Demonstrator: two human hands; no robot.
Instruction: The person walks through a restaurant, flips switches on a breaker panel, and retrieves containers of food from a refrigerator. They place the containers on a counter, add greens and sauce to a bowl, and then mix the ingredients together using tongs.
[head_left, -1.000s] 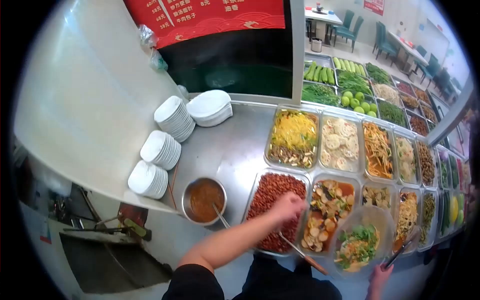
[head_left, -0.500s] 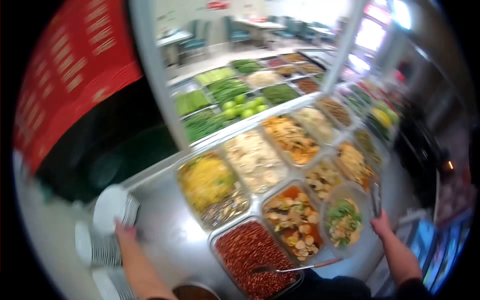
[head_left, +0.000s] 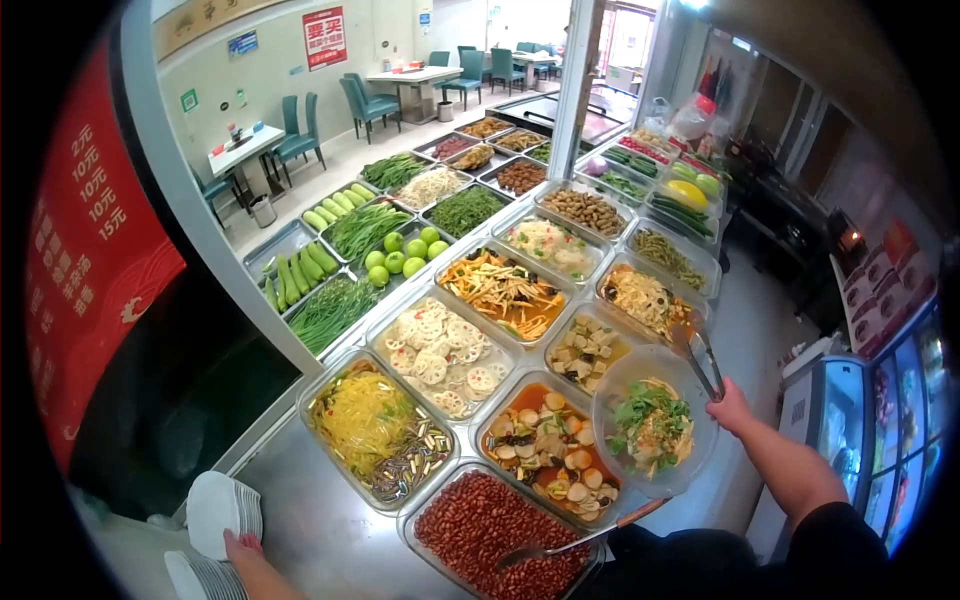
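My left hand is at the near rim of a stack of white plates, with the fingers closed on its edge. A second plate stack stands just below. My right hand grips metal tongs, whose tips point up and left over a tray of shredded food. Left of that hand, a clear bowl of mixed food topped with green herbs rests over the trays' edges. A long-handled spoon lies in the tray of red-brown peanuts near my body.
Glass trays of lotus root slices, yellow noodles and other dishes cover the steel counter. Beyond a frame post are raw vegetables and green fruit. Lit refrigerators stand at the right.
My view has swung so that the counter sits lower and further left, and more of the dining room shows. My left hand stays at the plates; my right still holds the tongs.
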